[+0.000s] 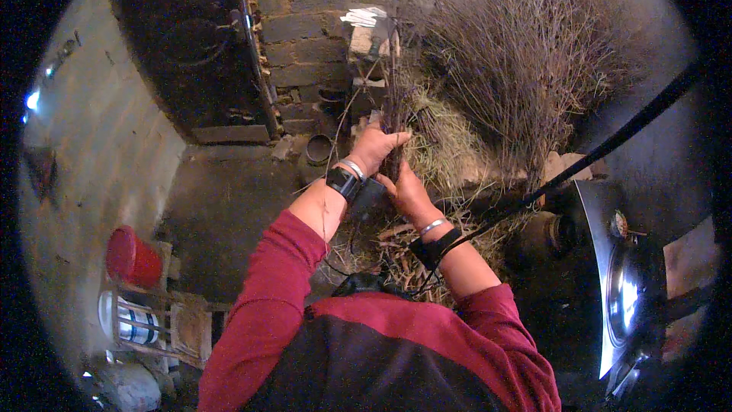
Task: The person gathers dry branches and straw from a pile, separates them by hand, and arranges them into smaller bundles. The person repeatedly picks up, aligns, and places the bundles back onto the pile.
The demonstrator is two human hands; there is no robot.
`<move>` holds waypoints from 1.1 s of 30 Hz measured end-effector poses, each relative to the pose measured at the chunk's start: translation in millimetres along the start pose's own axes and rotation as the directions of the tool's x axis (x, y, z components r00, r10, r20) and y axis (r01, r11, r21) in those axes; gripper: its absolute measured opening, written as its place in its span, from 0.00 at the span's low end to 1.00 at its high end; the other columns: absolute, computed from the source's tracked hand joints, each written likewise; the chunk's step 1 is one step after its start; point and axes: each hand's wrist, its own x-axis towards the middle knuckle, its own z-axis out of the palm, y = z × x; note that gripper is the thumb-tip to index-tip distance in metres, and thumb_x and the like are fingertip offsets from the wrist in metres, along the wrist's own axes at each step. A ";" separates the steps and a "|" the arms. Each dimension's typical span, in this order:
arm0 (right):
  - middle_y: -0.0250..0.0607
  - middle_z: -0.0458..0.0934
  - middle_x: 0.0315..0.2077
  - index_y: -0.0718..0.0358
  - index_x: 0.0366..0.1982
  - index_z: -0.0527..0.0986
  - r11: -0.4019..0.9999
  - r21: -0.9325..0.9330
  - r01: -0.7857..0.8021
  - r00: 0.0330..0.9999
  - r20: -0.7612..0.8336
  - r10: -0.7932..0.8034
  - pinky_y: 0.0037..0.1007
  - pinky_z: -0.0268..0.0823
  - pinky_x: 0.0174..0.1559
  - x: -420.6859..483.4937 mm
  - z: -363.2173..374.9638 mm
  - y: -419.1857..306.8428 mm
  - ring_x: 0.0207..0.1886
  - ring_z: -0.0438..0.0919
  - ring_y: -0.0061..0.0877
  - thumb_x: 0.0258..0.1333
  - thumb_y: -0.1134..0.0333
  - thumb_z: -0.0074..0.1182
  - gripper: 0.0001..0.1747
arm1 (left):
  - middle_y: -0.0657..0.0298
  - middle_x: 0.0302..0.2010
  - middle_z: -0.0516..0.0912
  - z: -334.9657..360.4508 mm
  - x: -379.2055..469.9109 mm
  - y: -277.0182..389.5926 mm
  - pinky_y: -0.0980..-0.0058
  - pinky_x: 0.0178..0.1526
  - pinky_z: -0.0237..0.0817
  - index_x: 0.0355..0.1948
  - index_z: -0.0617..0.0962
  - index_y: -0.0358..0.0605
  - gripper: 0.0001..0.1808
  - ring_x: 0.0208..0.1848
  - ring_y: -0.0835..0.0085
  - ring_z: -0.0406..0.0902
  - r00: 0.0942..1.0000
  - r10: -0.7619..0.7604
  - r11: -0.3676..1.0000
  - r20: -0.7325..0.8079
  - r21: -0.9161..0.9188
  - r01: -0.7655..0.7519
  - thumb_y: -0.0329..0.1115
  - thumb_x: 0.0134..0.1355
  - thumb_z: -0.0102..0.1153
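Observation:
A slim bundle of dry brushwood twigs (pixel 393 94) stands roughly upright between my hands. My left hand (pixel 374 146) grips it from the left side, thumb across the stems. Slightly lower, my right hand (pixel 410 191) closes around the butt end. One thin stray twig (pixel 346 117) angles out to the left past my left wrist. Just right of the bundle lies a heap of straw (pixel 443 146). Broken sticks and straw litter (pixel 406 257) cover the floor below my right wrist.
A tall brushwood pile (pixel 514 57) leans at the upper right. A small bowl-like pot (pixel 319 149) sits by the brick wall (pixel 297 28). A red bucket (pixel 132 257) and a wooden chair (pixel 191 326) stand left. A black cord (pixel 617 140) crosses on the right, near a shiny metal lid (pixel 623 297).

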 end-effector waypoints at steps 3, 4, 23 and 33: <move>0.57 0.78 0.40 0.71 0.52 0.64 0.979 0.106 0.173 0.974 0.128 -0.186 0.40 0.70 0.44 6.1 -4.6 -0.1 0.43 0.78 0.47 0.55 0.51 0.54 0.33 | 0.66 0.39 0.81 -17.5 1.3 -5.6 0.74 0.45 0.68 0.44 0.78 0.41 0.18 0.38 0.75 0.76 0.993 0.097 0.954 -0.068 0.292 -0.074 0.30 0.50 0.63; 0.55 0.78 0.40 0.71 0.51 0.66 0.979 0.191 0.071 0.975 0.195 -0.108 0.38 0.70 0.44 9.2 -9.9 -0.7 0.42 0.78 0.43 0.56 0.51 0.54 0.32 | 0.66 0.40 0.81 -25.0 2.5 -6.3 0.74 0.45 0.68 0.44 0.78 0.41 0.19 0.39 0.75 0.76 0.991 0.100 0.936 -0.088 0.346 -0.064 0.30 0.50 0.63; 0.46 0.73 0.49 0.60 0.54 0.65 0.020 0.997 -0.081 0.996 0.081 -0.042 0.39 0.63 0.58 106.3 -63.9 -72.1 0.53 0.73 0.37 0.59 0.46 0.50 0.30 | 0.45 0.36 0.78 -111.6 -87.1 -2.8 0.63 0.43 0.67 0.41 0.72 0.37 0.22 0.41 0.50 0.76 0.982 0.178 0.402 0.064 0.906 -0.132 0.33 0.45 0.63; 0.26 0.60 0.17 0.54 0.30 0.66 0.065 0.998 0.024 0.977 -0.037 0.211 0.28 0.61 0.30 118.1 -40.1 -80.7 0.20 0.61 0.19 0.63 0.45 0.44 0.20 | 0.41 0.34 0.76 -127.7 -92.5 9.2 0.57 0.41 0.66 0.36 0.68 0.31 0.20 0.40 0.43 0.74 0.989 0.096 0.423 0.114 0.895 -0.144 0.31 0.46 0.62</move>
